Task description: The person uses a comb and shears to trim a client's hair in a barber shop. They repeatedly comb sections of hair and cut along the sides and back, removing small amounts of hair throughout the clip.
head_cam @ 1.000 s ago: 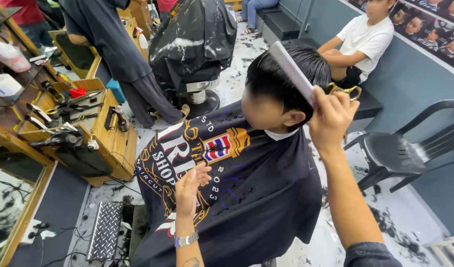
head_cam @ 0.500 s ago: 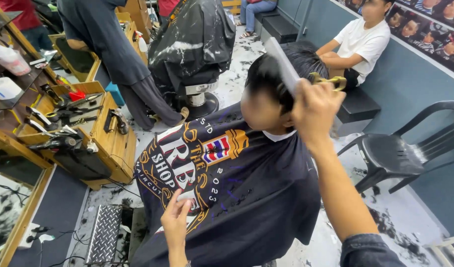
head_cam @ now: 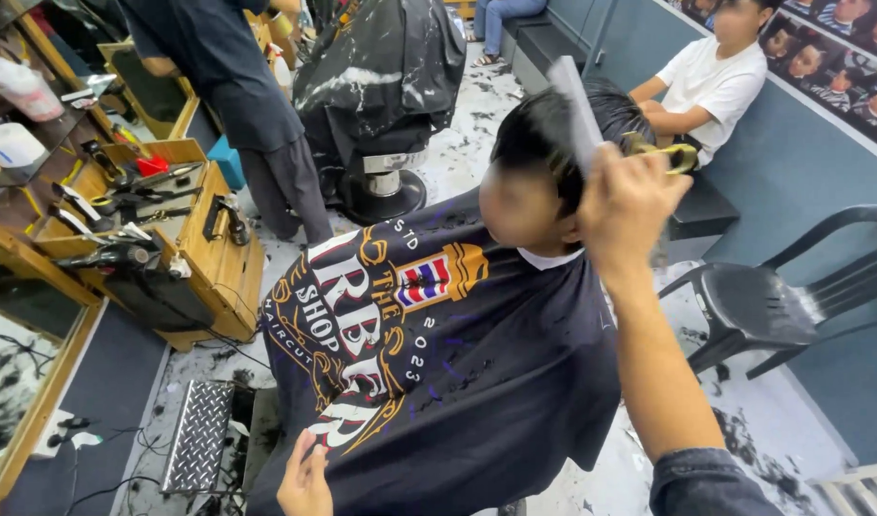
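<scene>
A seated person with dark hair (head_cam: 543, 129) wears a black barber cape (head_cam: 438, 363) with a printed emblem. My right hand (head_cam: 625, 205) is raised beside the head, gripping a grey comb (head_cam: 577, 110) that stands up against the hair, and gold-handled scissors (head_cam: 663, 153) hang from its fingers. My left hand (head_cam: 304, 483) is low at the bottom edge, fingers resting on the front of the cape.
A wooden counter (head_cam: 209, 253) with clippers and tools stands left, by a mirror. Another barber chair (head_cam: 381, 86) draped in black and a standing person are behind. A black plastic chair (head_cam: 773, 296) sits right; a person in white sits on a bench. Cut hair litters the floor.
My right hand has moved with comb and scissors closer against the side of the head. My left hand has dropped down the cape toward the bottom edge.
</scene>
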